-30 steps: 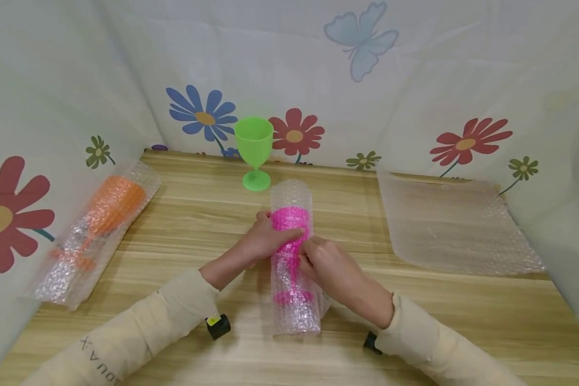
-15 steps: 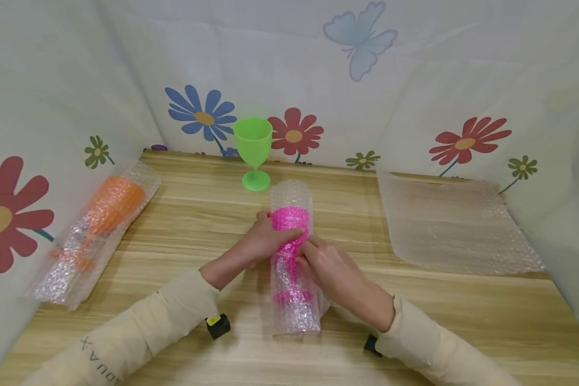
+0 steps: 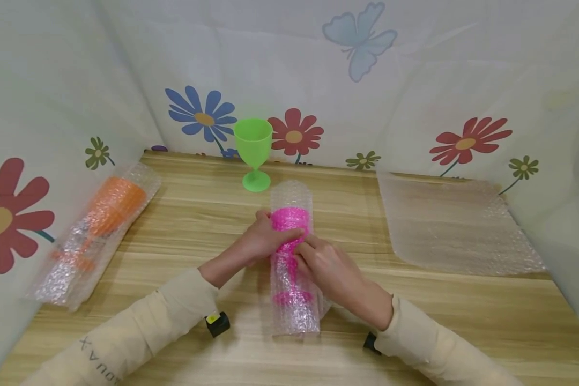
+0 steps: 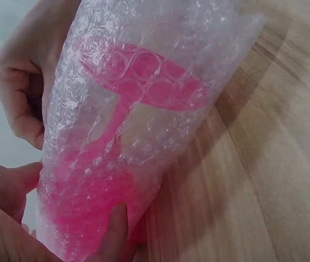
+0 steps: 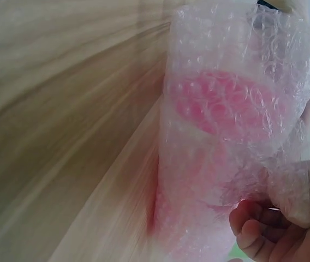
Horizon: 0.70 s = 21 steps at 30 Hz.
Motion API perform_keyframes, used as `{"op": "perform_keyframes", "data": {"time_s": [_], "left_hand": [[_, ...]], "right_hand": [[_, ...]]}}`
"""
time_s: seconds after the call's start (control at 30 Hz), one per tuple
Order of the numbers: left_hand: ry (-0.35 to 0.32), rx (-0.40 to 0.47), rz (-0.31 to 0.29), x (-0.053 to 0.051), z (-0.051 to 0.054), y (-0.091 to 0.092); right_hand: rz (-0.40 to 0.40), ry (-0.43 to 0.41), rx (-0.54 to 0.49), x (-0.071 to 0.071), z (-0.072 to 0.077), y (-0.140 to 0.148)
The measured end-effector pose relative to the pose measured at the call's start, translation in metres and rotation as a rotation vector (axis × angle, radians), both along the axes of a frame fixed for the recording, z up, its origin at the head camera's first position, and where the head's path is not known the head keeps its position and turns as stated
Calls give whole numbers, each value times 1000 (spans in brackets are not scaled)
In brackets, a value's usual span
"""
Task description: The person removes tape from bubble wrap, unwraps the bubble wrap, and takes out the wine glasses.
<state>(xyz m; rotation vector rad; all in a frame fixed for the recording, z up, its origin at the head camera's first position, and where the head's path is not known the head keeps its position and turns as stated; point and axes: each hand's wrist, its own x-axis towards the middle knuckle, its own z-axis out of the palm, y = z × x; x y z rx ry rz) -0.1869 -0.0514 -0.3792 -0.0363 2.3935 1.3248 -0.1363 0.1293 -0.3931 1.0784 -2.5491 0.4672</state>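
A pink goblet (image 3: 289, 219) lies rolled in bubble wrap (image 3: 296, 319) at the middle of the table, its foot toward me. From the left, my left hand (image 3: 262, 238) grips the roll around the goblet's bowl, thumb laid across the top. My right hand (image 3: 333, 268), fingers curled, pinches the wrap's edge along the roll's right side. The right wrist view shows that hand (image 5: 278, 234) beside a loose flap of wrap; the exact pinch is partly hidden. The left wrist view shows the pink foot (image 4: 144, 73) and stem through the bubbles.
A green goblet (image 3: 253, 142) stands upright behind the roll. An orange goblet (image 3: 116, 201) wrapped in bubble wrap lies at the left edge. One flat bubble wrap sheet (image 3: 455, 228) lies at the right. A flowered cloth (image 3: 289, 64) encloses the back and sides of the wooden table (image 3: 188, 214).
My right hand has shifted very slightly up and left along the roll. The left hand and the wrapped pink goblet have stayed in place.
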Motion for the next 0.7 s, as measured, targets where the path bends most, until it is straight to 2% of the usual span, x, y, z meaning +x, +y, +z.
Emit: {"op": "perform_keyframes", "data": {"time_s": [0.17, 0.37, 0.7], "left_hand": [[-6, -14, -4, -1, 0, 0], [-7, -13, -11, 0, 1, -1], [-10, -13, -14, -1, -1, 2]], "right_hand": [[5, 24, 10, -1, -1, -3], [-5, -4, -12, 0, 0, -5], [-8, -18, 17, 2, 4, -5]]}}
